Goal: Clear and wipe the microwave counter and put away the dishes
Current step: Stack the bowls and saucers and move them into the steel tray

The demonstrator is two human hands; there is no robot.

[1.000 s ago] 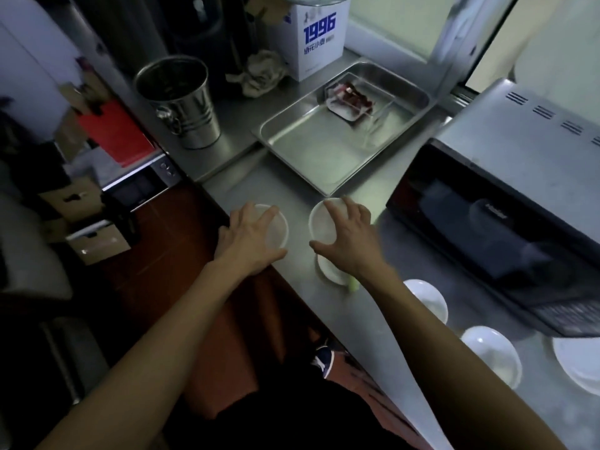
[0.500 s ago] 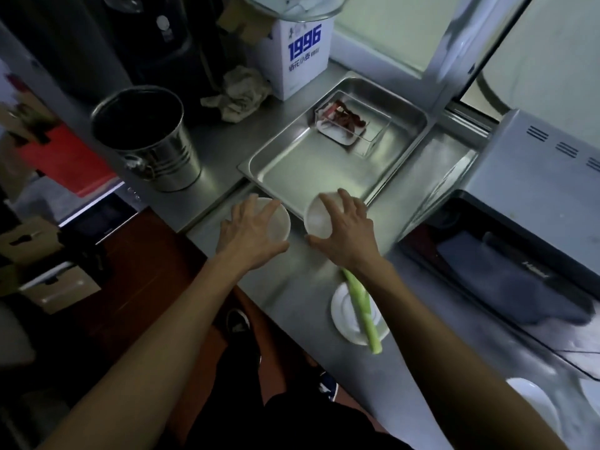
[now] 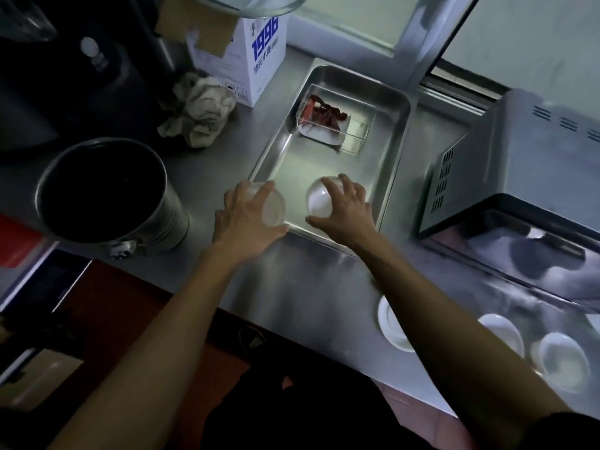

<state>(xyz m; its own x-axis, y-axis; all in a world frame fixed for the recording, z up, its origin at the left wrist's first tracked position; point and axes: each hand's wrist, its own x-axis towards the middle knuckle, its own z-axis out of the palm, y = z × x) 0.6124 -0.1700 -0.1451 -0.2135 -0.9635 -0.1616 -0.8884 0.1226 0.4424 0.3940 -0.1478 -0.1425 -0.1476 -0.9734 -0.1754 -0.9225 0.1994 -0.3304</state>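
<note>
We see each hand gripping a small white bowl from above with spread, curled fingers: left hand (image 3: 248,219) with its bowl (image 3: 272,207) at the near rim of the steel tray (image 3: 394,151), right hand (image 3: 344,211) with its bowl (image 3: 316,199) inside it. A clear box (image 3: 352,126) there holds red scraps (image 3: 321,113).

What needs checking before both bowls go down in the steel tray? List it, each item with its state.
1. Left hand has a grip on its bowl: ok.
2. Right hand has a grip on its bowl: ok.
3. Right bowl over the tray: ok.
4. Left bowl inside the tray rim: not ok, it straddles the near left corner.
5. Bare tray floor ahead of the bowls, short of the clear container: ok.
6. Bowls touching the tray floor: cannot tell.
</note>
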